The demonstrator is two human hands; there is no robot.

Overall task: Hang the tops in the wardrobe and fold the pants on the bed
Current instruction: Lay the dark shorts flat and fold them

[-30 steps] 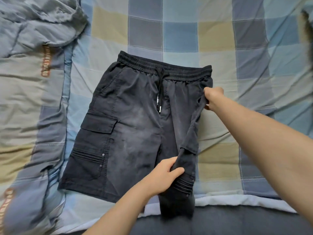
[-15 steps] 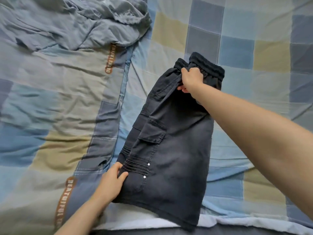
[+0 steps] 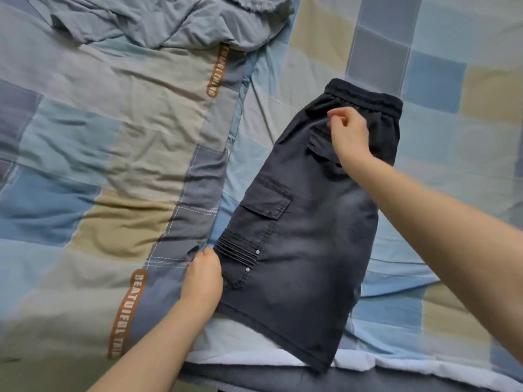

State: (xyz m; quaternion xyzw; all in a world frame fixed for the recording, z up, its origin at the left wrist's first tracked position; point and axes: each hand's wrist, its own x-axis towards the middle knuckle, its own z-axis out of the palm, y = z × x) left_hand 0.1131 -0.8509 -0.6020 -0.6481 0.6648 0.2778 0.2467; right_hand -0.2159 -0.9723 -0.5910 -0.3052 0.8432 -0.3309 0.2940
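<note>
Dark grey cargo shorts lie on the bed, folded in half lengthwise with the cargo pocket on top and the elastic waistband at the far end. My left hand holds the left edge of the shorts near the hem, fingers tucked under the cloth. Just below the waistband, my right hand hovers over the shorts with fingers loosely curled and thumb and forefinger apart; whether it touches the cloth I cannot tell.
The checked bed sheet in blue, beige and grey spreads under the shorts. A matching quilt with orange lettered bands covers the left side. A crumpled grey-blue garment lies at the top. The bed's front edge runs below.
The right leg has been folded over onto the left, halving the shorts. My right hand has let go of the waistband and drawn back slightly; my left hand stays at the hem edge.
</note>
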